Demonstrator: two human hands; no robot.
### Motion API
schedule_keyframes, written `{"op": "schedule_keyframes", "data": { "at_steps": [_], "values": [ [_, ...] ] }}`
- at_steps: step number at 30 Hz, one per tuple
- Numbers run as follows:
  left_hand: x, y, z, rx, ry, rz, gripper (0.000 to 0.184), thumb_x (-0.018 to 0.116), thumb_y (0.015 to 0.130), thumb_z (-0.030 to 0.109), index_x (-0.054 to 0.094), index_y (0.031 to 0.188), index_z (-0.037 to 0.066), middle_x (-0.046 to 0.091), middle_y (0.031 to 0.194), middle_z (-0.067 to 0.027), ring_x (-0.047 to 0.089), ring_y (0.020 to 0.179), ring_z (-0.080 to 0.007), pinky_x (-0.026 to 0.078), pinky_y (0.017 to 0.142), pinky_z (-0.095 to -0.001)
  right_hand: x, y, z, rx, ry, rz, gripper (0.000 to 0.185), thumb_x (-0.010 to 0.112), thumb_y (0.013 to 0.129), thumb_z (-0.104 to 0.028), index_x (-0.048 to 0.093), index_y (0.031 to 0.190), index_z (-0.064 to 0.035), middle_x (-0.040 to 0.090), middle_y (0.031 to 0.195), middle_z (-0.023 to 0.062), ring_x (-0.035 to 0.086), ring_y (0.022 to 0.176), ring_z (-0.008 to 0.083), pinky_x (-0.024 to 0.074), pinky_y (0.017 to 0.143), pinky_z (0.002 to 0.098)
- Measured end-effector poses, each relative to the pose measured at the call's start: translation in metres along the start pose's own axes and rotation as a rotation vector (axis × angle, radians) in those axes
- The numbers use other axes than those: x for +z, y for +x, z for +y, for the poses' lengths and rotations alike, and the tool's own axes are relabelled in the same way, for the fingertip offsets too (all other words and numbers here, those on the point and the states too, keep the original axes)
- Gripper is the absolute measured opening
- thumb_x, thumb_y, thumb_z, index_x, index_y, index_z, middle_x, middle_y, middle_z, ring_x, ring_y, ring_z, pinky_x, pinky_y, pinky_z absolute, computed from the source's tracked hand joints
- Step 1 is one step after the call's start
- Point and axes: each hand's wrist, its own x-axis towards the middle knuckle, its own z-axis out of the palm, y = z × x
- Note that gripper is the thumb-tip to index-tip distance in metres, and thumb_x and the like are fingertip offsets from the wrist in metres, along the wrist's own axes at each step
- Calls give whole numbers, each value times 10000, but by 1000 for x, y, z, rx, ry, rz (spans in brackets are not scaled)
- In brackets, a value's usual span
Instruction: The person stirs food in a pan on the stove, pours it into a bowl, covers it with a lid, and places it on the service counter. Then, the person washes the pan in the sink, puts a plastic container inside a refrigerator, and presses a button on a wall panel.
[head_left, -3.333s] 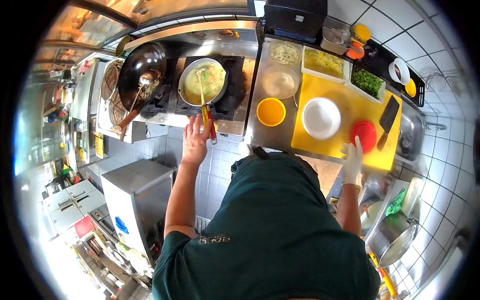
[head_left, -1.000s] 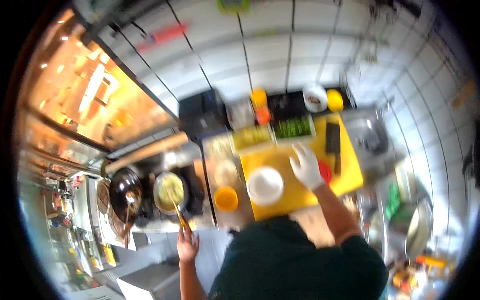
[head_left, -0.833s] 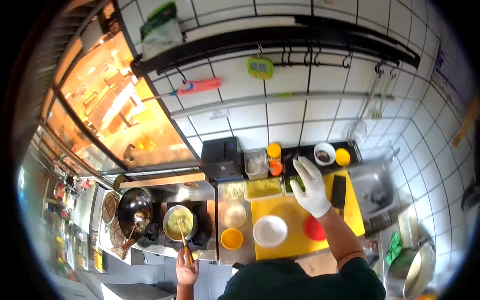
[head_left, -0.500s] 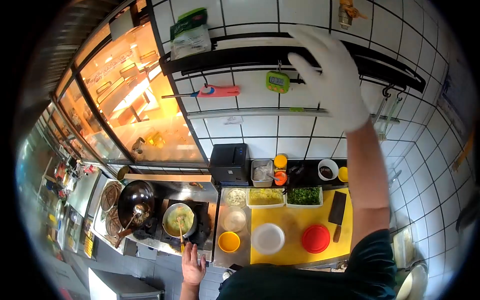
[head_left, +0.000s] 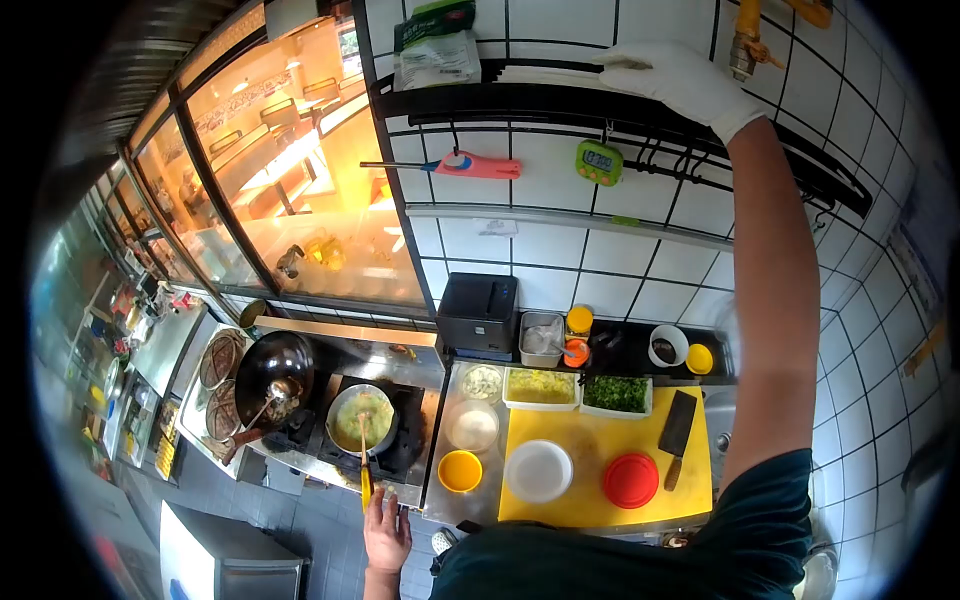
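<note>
My right hand (head_left: 670, 82), in a white glove, is raised to the black wall shelf (head_left: 480, 103). Its fingers stretch left over the end of some flat white material (head_left: 555, 77) lying there; I cannot tell whether they grip it. Low at the left, my bare left hand (head_left: 386, 532) has its fingers extended beside the yellow handle (head_left: 367, 485) of a pot (head_left: 345, 437) on the stove. Contact with the handle is unclear. Inside the pot is pale green food, with a wooden-looking utensil standing in it.
A dark wok (head_left: 272, 362) with a ladle stands left of the pot. On the yellow cutting board (head_left: 600, 440) lie a cleaver (head_left: 678, 420), a white bowl (head_left: 538, 470) and a red lid (head_left: 631, 480). A green timer (head_left: 599, 162) and a pink lighter (head_left: 478, 165) hang below the shelf.
My gloved right hand has gone from blurred, spread fingers in front of the shelf to resting at the white material on it. The view has shifted slightly; my left hand stays by the pot handle.
</note>
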Motion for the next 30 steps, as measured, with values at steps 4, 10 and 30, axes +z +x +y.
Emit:
{"op": "schedule_keyframes", "data": {
  "at_steps": [4,10,30],
  "values": [
    [-1,3,2,9,-12,3,376,701,865,25,629,1232,-21,565,1353,-277,582,1200,-484,508,1001,-516,12,7,13,-92,-41,141,459,657,972,-453,734,1225,-78,745,1026,145,692,933,274,532,874,367],
    [2,10,7,16,-54,-4,379,692,854,20,634,1227,-18,571,1342,-280,593,1175,-476,511,988,-516,10,6,-18,-73,-107,160,510,624,994,-491,709,1295,-89,744,1104,155,695,1010,287,527,927,362],
    [7,13,12,3,-93,-5,318,698,849,12,686,1166,-10,605,1315,-280,617,1150,-468,526,977,-511,40,77,-77,-92,-205,117,549,615,915,-571,781,984,-53,720,990,260,702,900,416,531,857,499]
  ]
}}
